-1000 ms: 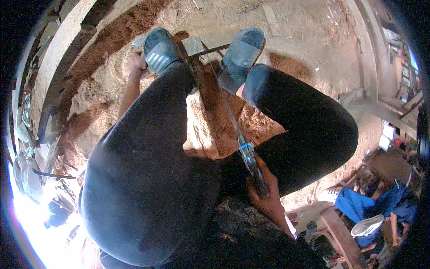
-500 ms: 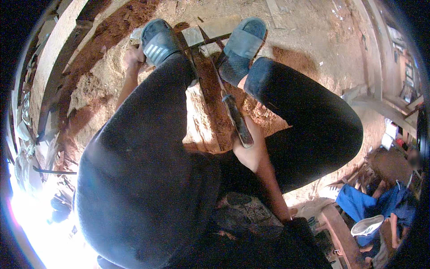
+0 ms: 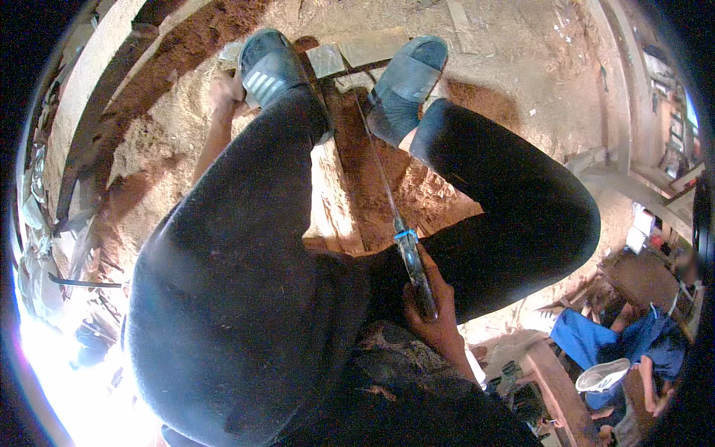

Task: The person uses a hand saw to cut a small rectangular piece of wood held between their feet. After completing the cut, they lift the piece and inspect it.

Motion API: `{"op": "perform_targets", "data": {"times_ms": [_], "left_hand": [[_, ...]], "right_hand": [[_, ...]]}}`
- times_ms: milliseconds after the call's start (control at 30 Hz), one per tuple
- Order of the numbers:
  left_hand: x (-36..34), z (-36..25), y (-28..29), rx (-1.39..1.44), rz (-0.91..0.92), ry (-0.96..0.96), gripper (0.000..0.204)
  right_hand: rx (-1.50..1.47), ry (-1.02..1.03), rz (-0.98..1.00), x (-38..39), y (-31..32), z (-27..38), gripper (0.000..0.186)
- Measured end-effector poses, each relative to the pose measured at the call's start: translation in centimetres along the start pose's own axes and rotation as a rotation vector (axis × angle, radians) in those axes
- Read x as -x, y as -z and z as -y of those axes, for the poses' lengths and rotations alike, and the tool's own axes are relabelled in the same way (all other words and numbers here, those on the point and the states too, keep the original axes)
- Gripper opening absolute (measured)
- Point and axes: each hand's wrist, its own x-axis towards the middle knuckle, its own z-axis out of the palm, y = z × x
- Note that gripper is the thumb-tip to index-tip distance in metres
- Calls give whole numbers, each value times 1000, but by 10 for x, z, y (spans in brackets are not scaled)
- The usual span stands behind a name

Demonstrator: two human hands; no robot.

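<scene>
My right hand (image 3: 432,302) is wrapped around the dark handle of a narrow-bladed handsaw (image 3: 412,264), which has a blue band near the blade. Its long thin blade runs up between my feet, and the tip reaches a pale wooden board (image 3: 372,51). Both feet, in grey-blue slides (image 3: 274,68), press on this board near its ends. Beside the left slide, my left hand (image 3: 226,93) has its fingers curled, partly hidden behind the foot. What they hold cannot be made out.
A thick wooden beam (image 3: 333,197) lies on the sawdust-covered ground between my legs. Large timbers (image 3: 93,89) stand along the left. At lower right another person in blue trousers (image 3: 596,339) sits near a wooden frame (image 3: 558,384). Bright light glares at lower left.
My right hand has drawn the saw back toward my body, baring more of the blade between my feet. My left hand and feet stay nearly in place.
</scene>
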Motion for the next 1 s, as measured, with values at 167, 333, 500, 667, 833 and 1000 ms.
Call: {"op": "perform_targets", "data": {"times_ms": [167, 333, 500, 667, 833, 1000], "left_hand": [[-9, 8, -16, 25, -53, -51, 78], [14, -21, 9, 21, -26, 17, 74], [24, -7, 12, 199, -165, -121, 60], [37, -23, 17, 399, -465, -297, 49], [83, -99, 84, 370, -442, -749, 55], [97, -160, 39, -731, -179, -942, 92]], "right_hand": [[-102, -115, -45, -37, -17, -7, 59], [-176, -273, -3, 35, 7, 3, 51], [73, 76, -125, -25, -37, -58, 70], [-77, -71, -57, 15, -15, -19, 55], [-2, 54, -41, -52, -24, -36, 43], [-7, -113, 17, -7, -5, -32, 62]]}}
